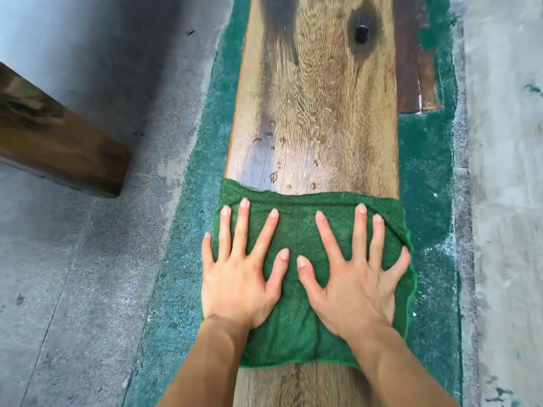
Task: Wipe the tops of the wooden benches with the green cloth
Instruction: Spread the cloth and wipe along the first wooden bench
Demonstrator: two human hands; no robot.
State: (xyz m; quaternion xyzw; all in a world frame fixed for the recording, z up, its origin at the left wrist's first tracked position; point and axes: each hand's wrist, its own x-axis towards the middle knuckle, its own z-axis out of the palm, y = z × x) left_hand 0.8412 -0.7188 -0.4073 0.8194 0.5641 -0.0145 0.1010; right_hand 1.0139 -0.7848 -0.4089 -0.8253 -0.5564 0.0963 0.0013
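Pressing down with both palms, the person had the green cloth spread flat across the full width of the wooden bench. Off to the left of the hands, a second bench ran at an angle over the grey concrete floor, well apart from the cloth. The left hand lay flat on the cloth's left half, fingers fanned wide, the little finger reaching the cloth's left edge where it draped over the bench side. Just beside it, thumbs nearly meeting, the right hand lay the same way, splayed and bearing down, its little finger near the cloth's right edge. Neither hand pinched or gathered the fabric; both simply pinned it to the wood. Beyond the fingertips, small water droplets dotted the grain, and farther on sat a dark bolt.

By the look of it, the wiping stroke was mid-bench. The next move would call for even downward pressure and a straight push away from the body, carrying the cloth over the droplets without letting an edge fold under.
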